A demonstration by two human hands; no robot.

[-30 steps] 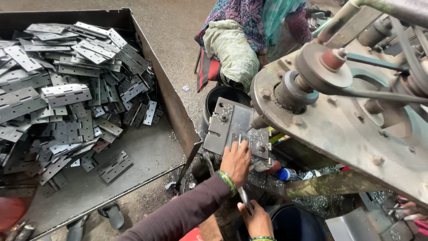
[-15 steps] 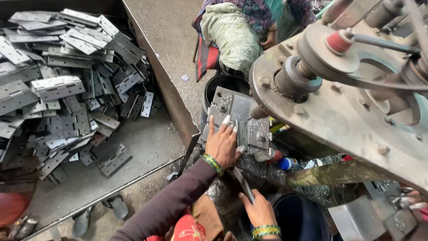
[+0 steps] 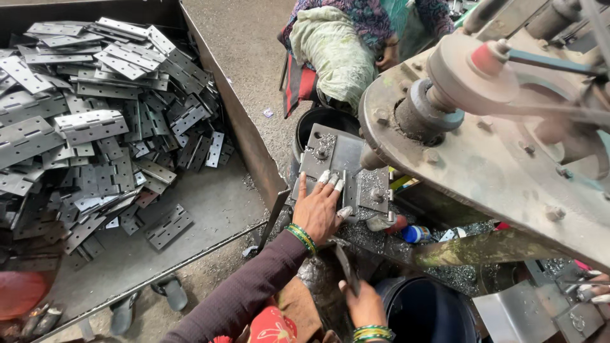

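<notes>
Your left hand lies flat, fingers spread, on the grey metal die plate of the press; taped fingertips touch the plate's middle. Below it, your right hand is closed around a narrow metal strip that points up toward the left wrist. Right of both hands looms the press machine. Far left of your left hand, a steel bin holds heaped hinges. Beyond the plate sits another person.
</notes>
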